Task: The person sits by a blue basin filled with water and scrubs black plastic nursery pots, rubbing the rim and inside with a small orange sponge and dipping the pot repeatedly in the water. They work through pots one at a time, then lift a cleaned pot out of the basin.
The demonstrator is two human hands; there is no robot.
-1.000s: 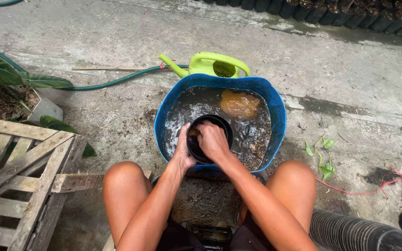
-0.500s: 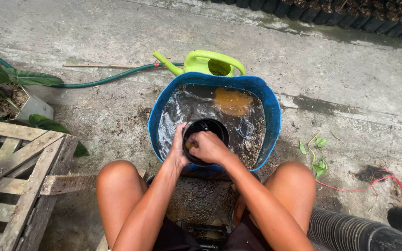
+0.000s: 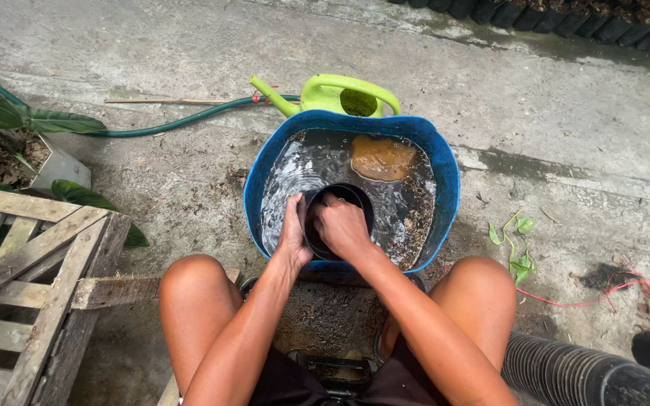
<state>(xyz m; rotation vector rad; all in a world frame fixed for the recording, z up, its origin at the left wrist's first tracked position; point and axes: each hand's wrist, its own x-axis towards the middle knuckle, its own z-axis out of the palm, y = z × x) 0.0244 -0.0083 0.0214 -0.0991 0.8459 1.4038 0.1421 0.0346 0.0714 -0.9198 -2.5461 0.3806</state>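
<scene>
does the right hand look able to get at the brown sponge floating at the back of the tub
Probably yes: the brown sponge floats in open water just beyond the black pot that the right hand is in, with nothing between them.

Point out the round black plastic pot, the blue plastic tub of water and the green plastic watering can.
Round black plastic pot [image 3: 355, 197]: head view, far rim.
Blue plastic tub [image 3: 256, 169]: head view, left wall.
Green plastic watering can [image 3: 321, 96]: head view, body beside handle.

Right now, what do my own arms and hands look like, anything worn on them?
Both arms are bare from shoulder to wrist: no sleeves, gloves, watch or bands show. The left hand and right hand are bare too, and no rings are visible on the fingers. Dark shorts show at the lap.
</scene>
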